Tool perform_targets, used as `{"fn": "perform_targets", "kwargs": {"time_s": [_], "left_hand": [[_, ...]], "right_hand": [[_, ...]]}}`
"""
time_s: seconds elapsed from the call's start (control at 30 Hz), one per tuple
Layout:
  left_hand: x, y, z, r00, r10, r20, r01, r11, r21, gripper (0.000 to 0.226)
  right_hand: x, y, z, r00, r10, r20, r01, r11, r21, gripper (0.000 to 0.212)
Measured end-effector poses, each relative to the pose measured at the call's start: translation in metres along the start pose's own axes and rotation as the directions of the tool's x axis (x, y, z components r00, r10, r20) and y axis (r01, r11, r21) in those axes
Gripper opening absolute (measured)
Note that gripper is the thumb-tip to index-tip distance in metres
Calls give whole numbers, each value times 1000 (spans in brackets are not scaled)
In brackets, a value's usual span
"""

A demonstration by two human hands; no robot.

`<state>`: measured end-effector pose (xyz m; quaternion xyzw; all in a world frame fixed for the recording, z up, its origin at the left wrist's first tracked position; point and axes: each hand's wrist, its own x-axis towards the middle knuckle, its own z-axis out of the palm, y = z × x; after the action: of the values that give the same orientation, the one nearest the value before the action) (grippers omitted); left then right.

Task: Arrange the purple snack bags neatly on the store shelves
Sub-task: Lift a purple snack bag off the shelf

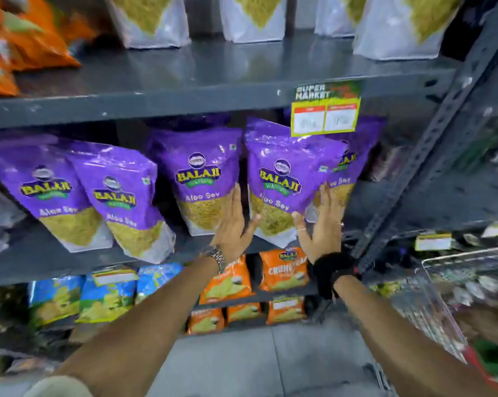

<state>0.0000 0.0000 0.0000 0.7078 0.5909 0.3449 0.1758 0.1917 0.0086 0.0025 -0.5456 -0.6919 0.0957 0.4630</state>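
Two open hands — left hand point(234, 224), right hand point(323, 224) — press flat against either side of a purple snack bag point(288, 179) near the shelf's point(167, 250) right end.

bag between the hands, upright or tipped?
Upright, leaning slightly. The purple bag stands on its base on the shelf, left hand and right hand flat against its sides.

Narrow gap between two upright purple bags point(205, 179) point(285, 181), price tag point(325, 114) overhanging above the right one.
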Motion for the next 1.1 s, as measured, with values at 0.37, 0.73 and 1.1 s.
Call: {"fn": "perform_targets", "kwargs": {"time_s": [0.37,0.73,1.1], "left_hand": [[51,-56,47,925,-339,170,375,886,-272,101],[-37,-2,-26,954,-251,166,289,917,-274,97],[-71,83,-156,966,49,-253,-143,919,-369,74]], "right_hand": [[4,24,38,829,446,337,-536,805,254,85],[-59,-14,-6,831,447,332,-520,835,179,42],[-16,-171,-119,956,149,251,-246,875,417,42]]}}
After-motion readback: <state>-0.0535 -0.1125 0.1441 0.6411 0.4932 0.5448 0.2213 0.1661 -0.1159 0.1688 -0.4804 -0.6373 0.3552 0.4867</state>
